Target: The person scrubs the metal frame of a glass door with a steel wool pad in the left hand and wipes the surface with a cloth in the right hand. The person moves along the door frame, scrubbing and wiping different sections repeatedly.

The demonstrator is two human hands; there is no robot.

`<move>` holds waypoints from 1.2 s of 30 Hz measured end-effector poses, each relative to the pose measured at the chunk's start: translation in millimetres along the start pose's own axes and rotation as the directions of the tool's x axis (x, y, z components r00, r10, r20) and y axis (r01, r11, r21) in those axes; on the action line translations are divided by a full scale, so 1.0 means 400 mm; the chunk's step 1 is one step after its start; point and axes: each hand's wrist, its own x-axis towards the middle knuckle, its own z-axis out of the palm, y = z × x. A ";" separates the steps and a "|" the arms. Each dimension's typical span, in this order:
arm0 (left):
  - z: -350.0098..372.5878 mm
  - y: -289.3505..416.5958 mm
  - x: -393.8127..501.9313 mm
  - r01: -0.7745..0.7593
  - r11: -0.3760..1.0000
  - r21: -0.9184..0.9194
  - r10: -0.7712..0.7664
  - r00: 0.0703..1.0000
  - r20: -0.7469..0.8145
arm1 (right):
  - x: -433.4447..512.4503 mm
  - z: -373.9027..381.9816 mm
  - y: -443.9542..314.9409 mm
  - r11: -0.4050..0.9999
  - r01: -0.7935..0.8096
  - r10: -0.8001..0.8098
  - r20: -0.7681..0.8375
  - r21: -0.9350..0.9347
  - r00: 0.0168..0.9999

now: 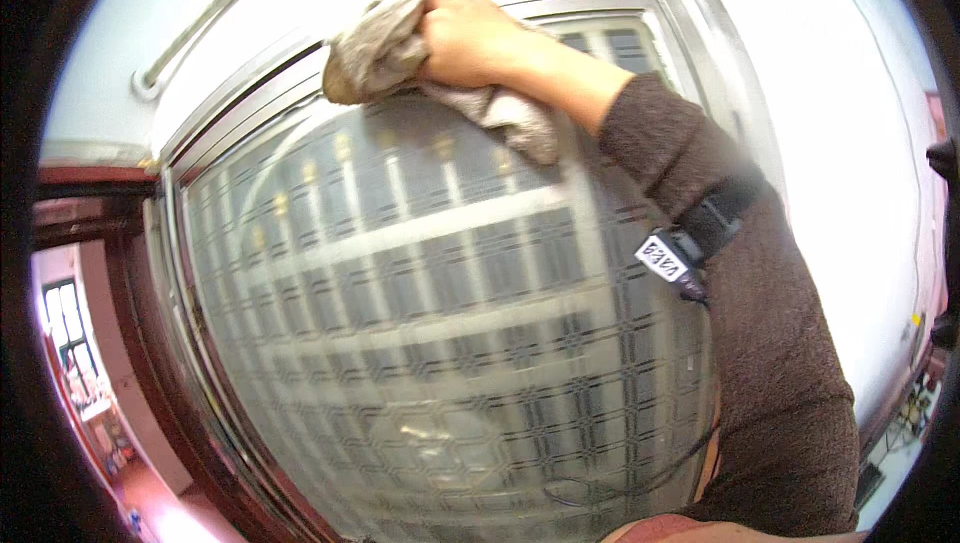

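Observation:
My right hand [469, 40], its arm in a dark brown sleeve, grips a grey cloth [382, 47]. The cloth is bunched around my fingers and touches the upper part of a door or window panel in a metal frame [247, 96]. One end of the cloth hangs down below my wrist. Patterned glass [465, 363] fills the panel, and pale bars show through it. My left hand is out of view.
A black strap [720, 213] with a small device and a label circles my right forearm; a dark cable [667, 468] hangs below. A pale pipe [217, 14] runs up the wall at upper left. To the left, a dark red doorway [135, 303] opens onto a room with a window [67, 318].

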 end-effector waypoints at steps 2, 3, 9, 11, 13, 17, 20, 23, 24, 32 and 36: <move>0.037 -0.001 0.022 -0.070 0.997 0.013 0.069 0.997 0.043 | -0.098 -0.055 0.146 0.998 0.010 -0.009 0.012 -0.062 1.000; 0.054 0.000 0.029 -0.020 0.999 -0.034 0.022 0.998 0.059 | -0.145 -0.082 0.206 0.989 -0.103 0.106 0.023 -0.105 0.994; 0.117 0.035 0.026 -0.024 0.993 -0.119 0.040 0.991 0.131 | -0.370 -0.255 0.425 0.932 -0.323 0.320 -0.041 -0.164 0.946; 0.121 0.051 0.017 -0.045 0.990 -0.134 0.065 0.987 0.145 | -0.395 -0.300 0.463 0.843 -0.427 0.466 0.050 -0.327 0.883; 0.117 0.066 0.012 0.027 0.996 -0.090 -0.011 0.985 0.171 | -0.420 -0.315 0.476 0.884 -0.468 0.468 -0.032 0.005 0.883; 0.087 0.088 0.014 0.049 0.997 -0.054 -0.041 0.989 0.141 | -0.391 -0.255 0.497 0.846 -0.527 0.528 -0.007 -0.084 0.849; 0.069 0.099 0.024 0.029 0.997 -0.066 -0.018 0.988 0.155 | -0.313 -0.188 0.500 0.822 -0.520 0.526 -0.038 -0.231 0.849; 0.084 0.116 0.036 0.045 0.998 -0.047 -0.036 0.985 0.169 | -0.178 -0.137 0.440 0.856 -0.481 0.503 0.087 -0.188 0.860; 0.099 0.124 0.041 0.023 0.999 -0.049 -0.013 0.983 0.185 | -0.134 -0.128 0.404 0.913 -0.358 0.391 0.173 -0.195 0.904; 0.257 0.181 0.045 -0.356 0.933 -0.047 0.355 0.894 0.275 | 0.138 -0.044 0.130 0.957 -0.264 0.226 0.265 0.119 0.937; 0.265 0.171 0.007 -0.264 0.965 -0.005 0.259 0.942 0.211 | 0.073 -0.067 0.278 0.921 -0.373 0.347 0.196 0.111 0.917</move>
